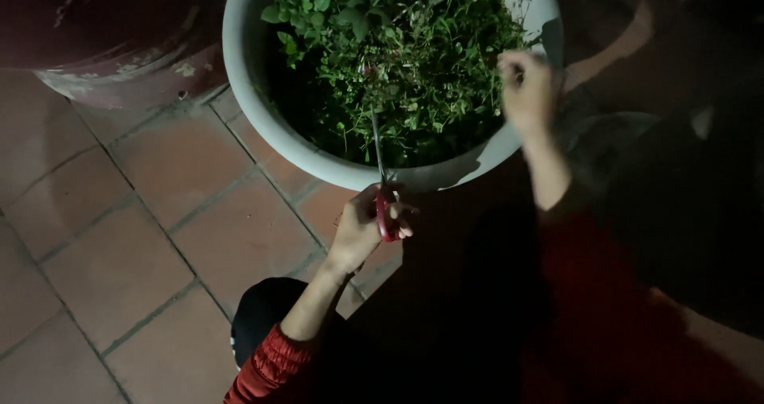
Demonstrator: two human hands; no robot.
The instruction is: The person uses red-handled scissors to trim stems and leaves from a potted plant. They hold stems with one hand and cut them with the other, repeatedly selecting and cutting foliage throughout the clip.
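Nearest the camera, red sleeves (270, 368) covered both forearms, and a dark shoe (263, 312) sat on the terracotta floor tiles (159, 213) just beside the left sleeve.

Beyond that, the left hand (362, 229) was curled closed around the red handles of a pair of scissors (383, 189), fingers threaded through the loops. The scissors ran nearly upright in the view, long axis leaning slightly to the left, handles toward the person and the thin metal blades pointing away, across the near rim of the pot and into the foliage. The blades looked close together, though the view was too dim to tell whether they were fully shut. The handles hung just outside the pot's near rim, above the tiles.

Farther on, the right hand (525, 89) was raised over the right side of the pot, fingers pinched closed; motion blur hid whether it gripped a stem or nothing.

The large white round planter (255, 109) held a dense tangle of green herbs (398, 54), small-leaved in the middle with broader leaves toward the far left.

Farthest back, at the upper left, a dark red glazed jar (111, 30) stood just beside the planter, its base scuffed pale.
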